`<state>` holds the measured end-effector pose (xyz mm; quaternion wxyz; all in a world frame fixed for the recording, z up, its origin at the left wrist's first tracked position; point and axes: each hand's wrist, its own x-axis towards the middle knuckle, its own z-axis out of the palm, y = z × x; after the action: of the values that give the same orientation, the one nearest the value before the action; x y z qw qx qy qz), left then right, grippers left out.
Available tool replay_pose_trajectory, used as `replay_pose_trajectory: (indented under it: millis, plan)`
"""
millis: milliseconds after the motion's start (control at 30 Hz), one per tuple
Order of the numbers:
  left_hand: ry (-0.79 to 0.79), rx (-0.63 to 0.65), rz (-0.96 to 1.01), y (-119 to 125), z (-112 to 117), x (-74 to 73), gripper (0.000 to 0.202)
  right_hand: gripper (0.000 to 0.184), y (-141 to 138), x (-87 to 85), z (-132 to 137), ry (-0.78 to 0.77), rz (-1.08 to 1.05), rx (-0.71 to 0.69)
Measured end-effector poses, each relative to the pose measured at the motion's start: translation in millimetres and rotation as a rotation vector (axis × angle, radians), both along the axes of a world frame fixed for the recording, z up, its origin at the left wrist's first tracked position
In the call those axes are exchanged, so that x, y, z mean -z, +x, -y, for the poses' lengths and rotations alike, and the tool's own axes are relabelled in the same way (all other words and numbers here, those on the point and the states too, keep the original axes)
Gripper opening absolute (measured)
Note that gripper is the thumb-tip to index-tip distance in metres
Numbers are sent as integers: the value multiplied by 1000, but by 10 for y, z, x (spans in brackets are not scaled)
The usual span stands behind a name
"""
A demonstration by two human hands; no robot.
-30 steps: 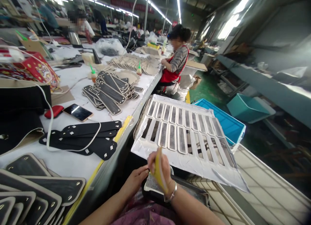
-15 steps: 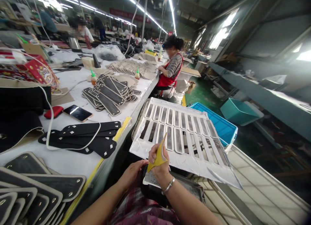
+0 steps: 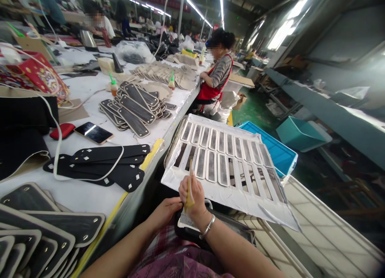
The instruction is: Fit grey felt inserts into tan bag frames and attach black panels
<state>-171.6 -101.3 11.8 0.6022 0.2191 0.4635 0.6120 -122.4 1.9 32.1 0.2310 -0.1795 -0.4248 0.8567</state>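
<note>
My right hand (image 3: 195,196) is closed round a thin yellow flat piece (image 3: 189,186), seen nearly edge-on and pointing upward. Below that fist lies a light-edged grey surface (image 3: 185,220) on a dark tray-like thing (image 3: 233,226) by my lap. My left hand (image 3: 164,214) is beside the right one, its fingers drawn together at the tray's near left edge; what they pinch, if anything, is hidden. Just beyond both hands slants a white cloth-covered frame (image 3: 240,202) with rows of slots. Grey pale-edged strips (image 3: 211,166) fill the far row and part of the near row.
On the table to my left are piled dark strips with pale borders (image 3: 63,226), black strips (image 3: 105,162), a phone (image 3: 94,133) and a white cable (image 3: 57,150). A second strip pile (image 3: 135,109) lies farther off. A co-worker in a red apron (image 3: 212,89) sits ahead. A blue crate (image 3: 270,150) stands behind the frame.
My right hand has turned the yellow piece from its broad face to its edge. My left fingers have curled in. One more near-row slot looks uncovered, and the view has shifted slightly.
</note>
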Motion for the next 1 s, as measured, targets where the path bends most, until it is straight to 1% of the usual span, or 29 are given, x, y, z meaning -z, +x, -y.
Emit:
replay_pose_trajectory:
  millis: [100, 200, 300, 433, 567, 633, 733, 833, 900, 1000]
  plan:
    - [-28, 40, 64, -19, -16, -40, 30, 47, 88, -75, -11, -129, -75, 4]
    - [-52, 66, 123, -31, -18, -44, 33, 45, 140, -90, 2, -152, -119, 13]
    - [-53, 83, 131, -38, -27, -54, 33, 45, 154, -80, 7, -149, -126, 10]
    - [-82, 88, 25, -28, -74, -97, 28, 47, 174, -138, -14, -147, -86, 3]
    - [-130, 45, -79, -13, -137, -83, 22, 47, 154, -188, -51, -136, -86, -71]
    - [-149, 17, -119, -5, -168, -37, 18, 46, 123, -171, -77, -118, -94, -100]
    - [-173, -17, -164, 24, -195, 54, 16, 47, 97, -133, -96, -97, -80, -102]
    - [-198, -56, -199, 67, -188, 117, 13, 49, 122, -131, -22, -29, -25, -114]
    - [-205, -81, -224, 92, -171, 116, 17, 51, 137, -146, 80, 69, 18, -57]
    - [-184, -78, -242, 99, -147, 54, 23, 52, 106, -162, 205, 223, 64, 84]
